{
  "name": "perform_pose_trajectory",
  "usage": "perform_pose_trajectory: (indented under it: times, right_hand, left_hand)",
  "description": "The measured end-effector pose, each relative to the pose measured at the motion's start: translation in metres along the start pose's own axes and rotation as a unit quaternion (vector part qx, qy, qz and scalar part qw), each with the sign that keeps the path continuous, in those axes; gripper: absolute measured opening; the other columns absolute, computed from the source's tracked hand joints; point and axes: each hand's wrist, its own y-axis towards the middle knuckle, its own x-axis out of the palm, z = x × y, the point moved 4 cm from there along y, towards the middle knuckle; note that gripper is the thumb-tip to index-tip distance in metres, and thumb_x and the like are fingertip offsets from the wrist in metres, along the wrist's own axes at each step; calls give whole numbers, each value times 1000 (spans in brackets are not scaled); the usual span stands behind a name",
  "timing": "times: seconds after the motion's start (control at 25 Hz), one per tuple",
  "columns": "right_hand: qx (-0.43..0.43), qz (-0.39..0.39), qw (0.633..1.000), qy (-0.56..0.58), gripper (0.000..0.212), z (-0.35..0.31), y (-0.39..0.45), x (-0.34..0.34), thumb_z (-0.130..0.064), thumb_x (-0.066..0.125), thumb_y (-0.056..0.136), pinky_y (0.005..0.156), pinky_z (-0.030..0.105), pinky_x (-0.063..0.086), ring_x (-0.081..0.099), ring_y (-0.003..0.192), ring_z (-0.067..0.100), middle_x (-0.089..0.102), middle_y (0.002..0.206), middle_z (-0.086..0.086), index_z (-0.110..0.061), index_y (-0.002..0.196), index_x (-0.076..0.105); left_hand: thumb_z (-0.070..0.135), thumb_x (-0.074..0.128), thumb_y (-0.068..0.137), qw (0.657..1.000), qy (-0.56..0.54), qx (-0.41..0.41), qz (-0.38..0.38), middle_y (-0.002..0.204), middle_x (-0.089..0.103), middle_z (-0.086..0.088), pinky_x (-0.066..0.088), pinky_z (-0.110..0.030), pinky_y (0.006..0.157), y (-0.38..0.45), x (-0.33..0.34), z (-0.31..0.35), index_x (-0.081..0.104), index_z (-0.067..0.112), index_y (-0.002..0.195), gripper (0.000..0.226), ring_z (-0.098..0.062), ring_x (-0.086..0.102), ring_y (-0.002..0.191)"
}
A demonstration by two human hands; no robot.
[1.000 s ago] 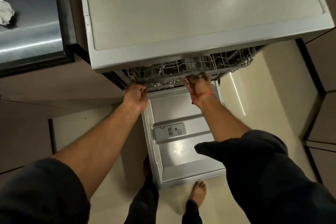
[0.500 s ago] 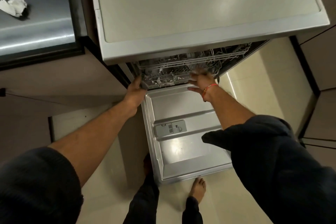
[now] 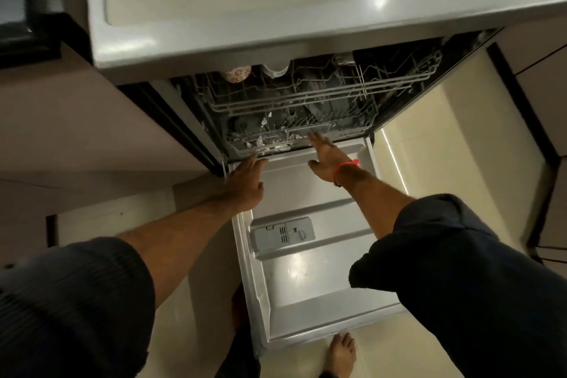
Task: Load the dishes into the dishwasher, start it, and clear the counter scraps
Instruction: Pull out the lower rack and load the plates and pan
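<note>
Push the lower rack (image 3: 291, 129) fully home inside the dishwasher (image 3: 214, 40), keeping both flat, released hands level: left hand (image 3: 245, 184) at its near-left corner, right hand (image 3: 326, 153) at its front rail. Check nothing sticks out, then lift the door (image 3: 306, 285).

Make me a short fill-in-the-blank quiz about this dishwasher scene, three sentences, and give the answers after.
1. The dishwasher door hangs fully ____.
2. The cord on the wrist of the right hand is ____ in colour.
3. The left hand and the right hand both reach toward the front edge of the ____ rack, fingers straight.

Missing words: open; red; lower
</note>
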Motion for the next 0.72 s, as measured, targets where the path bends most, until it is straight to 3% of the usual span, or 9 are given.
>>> perform_pose_trajectory:
  times: [0.12,0.28,0.36,0.44,0.52,0.64,0.72]
  right_hand:
    - [-42,2,989,-143,90,20,61,12,-14,59,92,124,49,8,-5,152,33,-8,165,10,-18,158,-2]
    - [-11,30,974,-225,89,50,129,28,-27,55,95,122,54,-1,-11,152,32,-15,165,6,-18,157,-9]
    - [-26,71,966,-248,78,62,145,41,-34,49,98,121,56,1,-4,152,34,-5,166,5,-20,158,1]
    - [-39,143,962,-231,62,69,143,52,-35,44,99,120,57,8,16,148,37,20,162,8,-23,156,21]
    - [-36,177,959,-218,45,72,130,62,-33,41,100,118,53,19,35,138,38,44,149,9,-27,145,44]
    - [-13,139,967,-213,39,75,102,79,-34,38,102,114,46,27,43,131,36,53,141,8,-34,137,53]
    - [-1,86,973,-213,37,75,90,76,-31,39,102,112,42,33,49,128,33,58,137,7,-32,135,57]
  left_hand:
    - [8,49,94,996,87,4,-3,169,-1,-8,15,-52,124,66,36,-14,10,25,160,78,-33,4,155]
    - [3,46,92,993,116,-28,5,168,-10,-10,0,-49,124,122,72,-28,-2,24,161,86,-35,-8,154]
    - [9,45,98,989,143,-37,5,167,-15,-10,-2,-50,123,126,93,-41,-2,18,161,79,-36,-12,154]
    - [24,49,102,978,204,-16,45,167,-15,-12,0,-50,123,117,111,-51,6,15,161,73,-38,-13,153]
    - [32,53,101,980,189,-3,61,167,-4,-14,6,-49,124,104,122,-57,11,19,160,73,-38,-3,154]
    - [31,54,101,989,150,-1,7,167,-2,-14,10,-48,126,75,138,-47,4,18,160,79,-38,0,154]
    - [31,56,100,981,193,-5,-5,167,1,-15,12,-50,125,56,140,-43,4,13,160,81,-39,7,153]
